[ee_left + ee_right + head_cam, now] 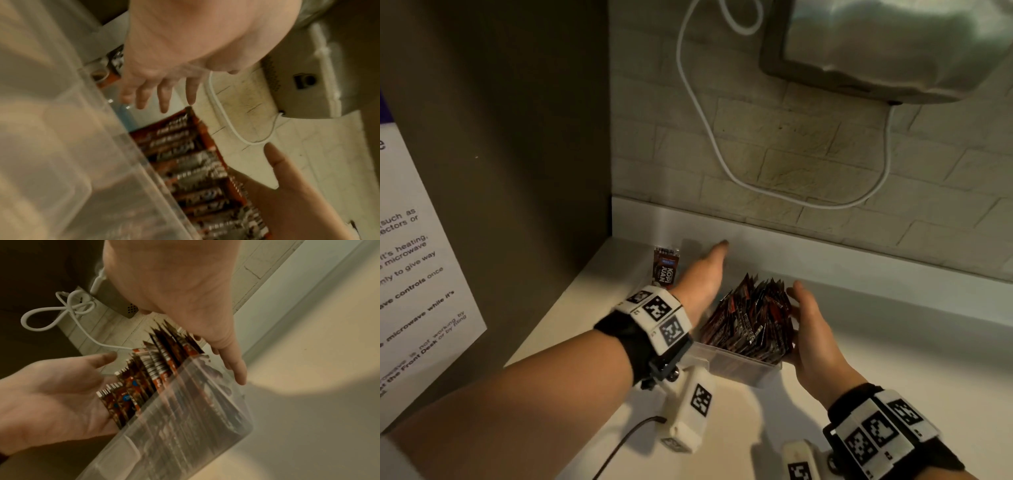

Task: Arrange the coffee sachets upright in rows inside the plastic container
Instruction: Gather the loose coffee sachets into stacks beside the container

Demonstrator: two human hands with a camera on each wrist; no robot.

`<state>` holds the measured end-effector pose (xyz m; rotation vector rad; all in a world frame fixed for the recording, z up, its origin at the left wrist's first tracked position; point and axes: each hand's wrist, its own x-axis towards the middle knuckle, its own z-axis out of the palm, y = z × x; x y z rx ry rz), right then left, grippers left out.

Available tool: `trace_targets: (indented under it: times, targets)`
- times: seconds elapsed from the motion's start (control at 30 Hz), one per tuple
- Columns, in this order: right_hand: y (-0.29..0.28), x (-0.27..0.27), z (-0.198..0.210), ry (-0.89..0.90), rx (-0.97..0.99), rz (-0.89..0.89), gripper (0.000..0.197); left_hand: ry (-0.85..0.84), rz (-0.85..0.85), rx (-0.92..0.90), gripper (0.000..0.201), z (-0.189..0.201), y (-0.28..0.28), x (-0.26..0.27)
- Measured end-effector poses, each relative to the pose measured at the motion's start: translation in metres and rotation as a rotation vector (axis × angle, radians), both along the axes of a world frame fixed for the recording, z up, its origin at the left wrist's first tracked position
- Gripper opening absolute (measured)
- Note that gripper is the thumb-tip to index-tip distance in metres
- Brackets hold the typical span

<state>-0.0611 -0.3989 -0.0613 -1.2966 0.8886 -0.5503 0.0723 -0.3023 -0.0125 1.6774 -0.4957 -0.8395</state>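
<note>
box (pixel 736 368) on bench (pixel 859 394), near back wall | sachets (pixel 753 318) upright in box, packed, tops fanned | L hand (pixel 702 277) flat, fingers straight, along box's left side, holds nothing | R hand (pixel 813 329) flat, fingers straight, against sachets' right side | loose sachets (pixel 666 269) left of L hand, by corner
</note>
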Motion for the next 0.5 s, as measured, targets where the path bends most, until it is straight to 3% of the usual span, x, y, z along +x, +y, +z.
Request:
trace_targets:
  times: [0.07, 0.1, 0.17, 0.23, 0.3, 0.37, 0.5]
  targets:
    - [0.000, -0.001, 0.002, 0.000, -0.004, -0.022, 0.042, -0.241, 0.193, -0.074, 0.010, 0.001, 0.008, 0.021]
    - [-0.001, -0.002, 0.003, -0.003, -0.007, -0.032, 0.043, -0.329, 0.278, -0.058, 0.008, 0.001, 0.011, 0.036]
    - [0.000, -0.002, 0.003, -0.008, -0.017, -0.048, 0.045, -0.437, 0.348, 0.091, 0.023, -0.002, 0.018, 0.064]
    - [0.000, -0.002, 0.003, -0.015, -0.016, -0.051, 0.045, -0.498, 0.276, 0.318, 0.043, -0.005, 0.022, 0.084]
    - [0.001, -0.001, 0.002, -0.017, -0.007, -0.047, 0.042, -0.551, 0.091, 0.476, 0.046, -0.012, 0.023, 0.092]
    - [0.002, -0.001, 0.003, -0.015, -0.008, -0.042, 0.042, -0.624, -0.001, 0.523, 0.040, -0.018, 0.022, 0.094]
    - [0.001, -0.004, 0.005, -0.010, -0.019, -0.037, 0.045, -0.689, -0.010, 0.497, 0.025, -0.020, 0.022, 0.090]
